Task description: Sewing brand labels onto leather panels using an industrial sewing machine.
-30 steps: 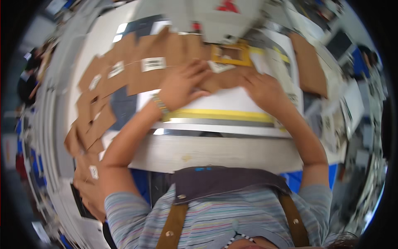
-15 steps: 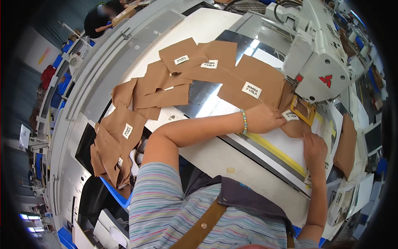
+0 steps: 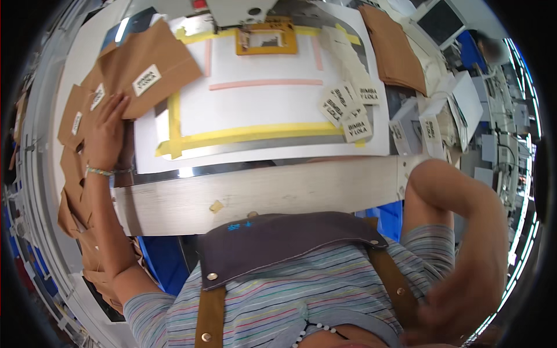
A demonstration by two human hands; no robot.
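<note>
My left hand (image 3: 107, 130) is at the left of the white sheet (image 3: 249, 107), its fingers closed on a brown piece (image 3: 162, 61) bearing a white label, among overlapping brown pieces. My right hand (image 3: 441, 304), blurred by motion, is near my chest at lower right; its fingers cannot be made out. On the taped sheet, a yellow frame (image 3: 267, 50) sits below the white machine head (image 3: 238, 11); loose printed white labels (image 3: 357, 130) and a pale strip (image 3: 339, 49) lie at its right.
A folded brown stack (image 3: 391, 49) is at upper right, beside a monitor (image 3: 438, 23) and white boxes (image 3: 429, 133). Blue bins (image 3: 162, 267) show under the metal table edge (image 3: 261, 194). Another person (image 3: 493, 49) is in the background at upper right.
My left hand has moved left with the brown pieces, uncovering the sheet under the frame. My right hand has left the pieces and drawn back toward my body. The view has swung.
</note>
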